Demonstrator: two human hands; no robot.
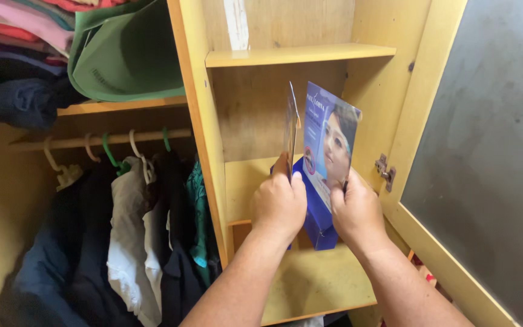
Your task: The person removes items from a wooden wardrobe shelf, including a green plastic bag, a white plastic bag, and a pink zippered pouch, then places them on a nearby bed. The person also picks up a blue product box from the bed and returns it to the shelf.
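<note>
both hands on the blue box [319, 212], standing upright: left hand [278, 204] pinches its open flap [291, 130], right hand [356, 213] grips the printed front from the side

One head-worn camera looks forward and slightly down into an open wardrobe [195, 121] from close range. The hands fill the near centre, forearms entering from the bottom edge. The shelves [298, 56] lie straight ahead, the hanging rail [98, 140] runs off to the left, and the open door [485, 151] crowds the right side. No second view shares the scene.
</note>
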